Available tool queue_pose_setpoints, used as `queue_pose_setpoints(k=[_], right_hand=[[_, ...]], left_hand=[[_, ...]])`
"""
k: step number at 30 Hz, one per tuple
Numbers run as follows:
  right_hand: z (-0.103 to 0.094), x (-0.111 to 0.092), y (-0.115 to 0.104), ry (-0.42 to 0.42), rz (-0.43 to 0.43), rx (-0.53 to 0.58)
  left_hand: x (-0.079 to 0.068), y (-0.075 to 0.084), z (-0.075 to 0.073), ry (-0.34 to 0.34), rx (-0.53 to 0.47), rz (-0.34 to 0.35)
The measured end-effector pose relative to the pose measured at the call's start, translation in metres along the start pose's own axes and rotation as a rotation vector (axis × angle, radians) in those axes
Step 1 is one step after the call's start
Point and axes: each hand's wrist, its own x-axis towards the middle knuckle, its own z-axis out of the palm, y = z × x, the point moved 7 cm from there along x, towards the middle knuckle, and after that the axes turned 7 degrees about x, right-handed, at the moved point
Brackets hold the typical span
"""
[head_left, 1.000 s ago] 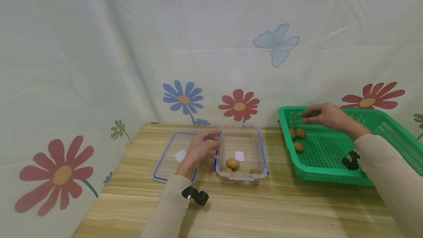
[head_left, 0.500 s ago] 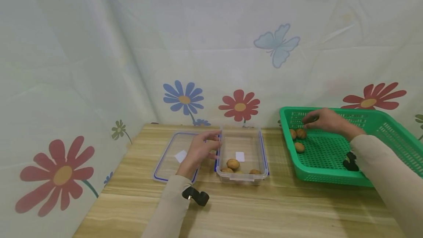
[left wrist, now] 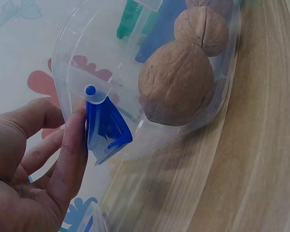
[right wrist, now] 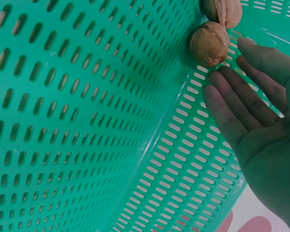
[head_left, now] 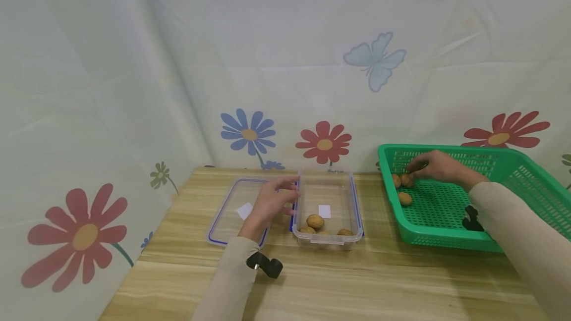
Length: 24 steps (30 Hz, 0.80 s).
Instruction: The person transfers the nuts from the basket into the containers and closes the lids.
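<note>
Green basket: three walnuts, right hand near. Clear box: four walnuts.

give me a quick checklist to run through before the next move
1. Clear box open on top: ok; its lid lies apart, to the left on the table.
2. Room in the box: ok; the walnuts inside gather at its near end.
3. Left hand at the box: ok; it touches the blue latch side.
4. Left hand steadying the box firmly: cannot tell.
5. Walnuts available in the green basket: ok; three show.
6. Walnut gripped by the right hand: not ok; the fingers are beside it, not curled round it.
</note>
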Motion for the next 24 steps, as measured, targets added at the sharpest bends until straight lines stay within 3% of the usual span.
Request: queue_pose_setpoints(k=[13,24], right_hand=[[0.009,0.002,0.001,-0.091,0.006,-0.019],[0.012,0.002,0.001,-0.122,0.028,-0.025]], left_hand=[[0.000,-0.001,-0.001,0.011,0.015,-0.011],[-0.001,0.000,0.000,0.004,0.008,-0.010]])
